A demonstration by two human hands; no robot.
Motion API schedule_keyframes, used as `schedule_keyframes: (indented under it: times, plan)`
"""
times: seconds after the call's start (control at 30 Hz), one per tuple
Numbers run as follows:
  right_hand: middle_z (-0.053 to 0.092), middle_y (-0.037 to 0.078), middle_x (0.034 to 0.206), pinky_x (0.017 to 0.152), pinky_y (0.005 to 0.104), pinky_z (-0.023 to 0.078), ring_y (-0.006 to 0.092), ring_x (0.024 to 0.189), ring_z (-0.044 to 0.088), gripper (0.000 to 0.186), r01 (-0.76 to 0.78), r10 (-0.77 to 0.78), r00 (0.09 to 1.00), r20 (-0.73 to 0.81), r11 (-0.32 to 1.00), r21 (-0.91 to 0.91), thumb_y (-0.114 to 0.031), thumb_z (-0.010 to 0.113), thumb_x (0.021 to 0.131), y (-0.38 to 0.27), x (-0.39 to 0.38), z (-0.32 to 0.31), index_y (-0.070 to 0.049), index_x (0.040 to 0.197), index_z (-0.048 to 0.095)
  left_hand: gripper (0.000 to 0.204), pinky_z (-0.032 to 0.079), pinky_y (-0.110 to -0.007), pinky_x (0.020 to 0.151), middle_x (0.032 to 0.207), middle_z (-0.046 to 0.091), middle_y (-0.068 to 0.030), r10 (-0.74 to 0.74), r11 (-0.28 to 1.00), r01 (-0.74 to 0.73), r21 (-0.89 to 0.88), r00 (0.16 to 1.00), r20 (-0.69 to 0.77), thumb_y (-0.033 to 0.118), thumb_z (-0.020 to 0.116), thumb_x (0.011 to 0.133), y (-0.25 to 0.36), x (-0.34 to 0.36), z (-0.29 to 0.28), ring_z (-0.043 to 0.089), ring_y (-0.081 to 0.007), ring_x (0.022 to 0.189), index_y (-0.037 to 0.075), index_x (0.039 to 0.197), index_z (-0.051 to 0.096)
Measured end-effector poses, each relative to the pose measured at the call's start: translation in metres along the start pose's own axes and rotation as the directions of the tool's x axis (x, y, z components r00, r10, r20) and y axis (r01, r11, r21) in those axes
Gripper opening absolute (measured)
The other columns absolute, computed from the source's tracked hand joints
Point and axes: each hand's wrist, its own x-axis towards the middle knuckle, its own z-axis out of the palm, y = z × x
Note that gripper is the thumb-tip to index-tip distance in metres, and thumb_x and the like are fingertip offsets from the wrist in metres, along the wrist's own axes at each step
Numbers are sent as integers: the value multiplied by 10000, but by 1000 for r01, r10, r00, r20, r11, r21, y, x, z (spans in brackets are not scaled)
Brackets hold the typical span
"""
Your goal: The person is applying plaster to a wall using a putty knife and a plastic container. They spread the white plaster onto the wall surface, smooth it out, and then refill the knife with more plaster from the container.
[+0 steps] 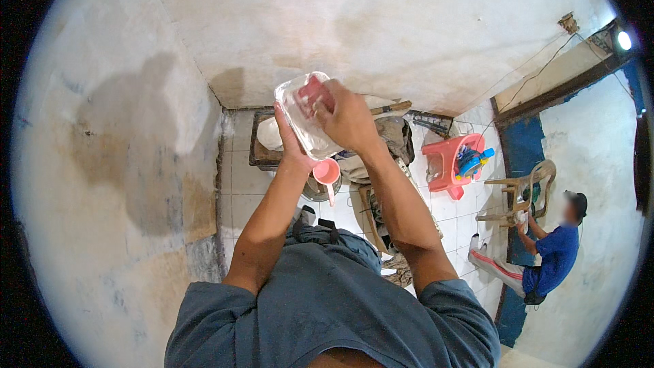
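Observation:
My left hand (293, 143) grips the near left edge of a shallow white tray (320, 142) and holds it up in front of the wall. White smears coat the inside of the tray. Over its right side, my right hand (347, 117) is closed on a pinkish-red flat piece (312, 95) with white on it; motion blur hides its exact kind. Below the tray a pink dipper (332, 194) with a straight handle sits over a round container (315, 195), lower than my hands.
A pink plastic stool (443, 163) with a blue object (471, 161) on it stands to the right. Farther right, a person in a blue shirt (560, 259) sits by a worn chair (528, 191). A dark-rimmed box (264, 157) and bundled cloths (395, 135) lie by the wall.

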Motion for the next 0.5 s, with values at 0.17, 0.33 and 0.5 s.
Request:
schedule_keyframes:
  times: [0.17, 0.33, 0.5]
  plan:
    - [639, 259, 823, 705, 470, 492, 442, 796, 626, 296, 12, -12, 998, -64, 1000, 6, -145, 623, 790, 17, 2, -11, 13, 1033, 568, 902, 315, -459, 1106, 1455, 410, -112, -48, 999, 49, -24, 998, 27, 763, 355, 834, 1, -3, -1, 411, -292, 1315, 91, 1436, 355]
    - [643, 251, 817, 702, 477, 491, 447, 801, 625, 266, -135, 136, 982, -129, 991, 16, -155, 628, 790, 24, -5, -3, 7, 988, 557, 942, 318, -475, 1104, 1456, 410, -109, -78, 997, 78, 18, 997, -7, 798, 349, 808, 0, -4, 0, 400, -305, 1325, 103, 1443, 342]
    - [626, 277, 784, 680, 517, 481, 469, 775, 613, 293, -80, 78, 995, -64, 996, -27, -173, 631, 792, -1, -8, 4, 9, 994, 521, 878, 325, -489, 1100, 1473, 388, -83, -50, 999, 51, 12, 996, -69, 780, 330, 834, -3, -5, -1, 402, -296, 1324, 154, 1450, 337]
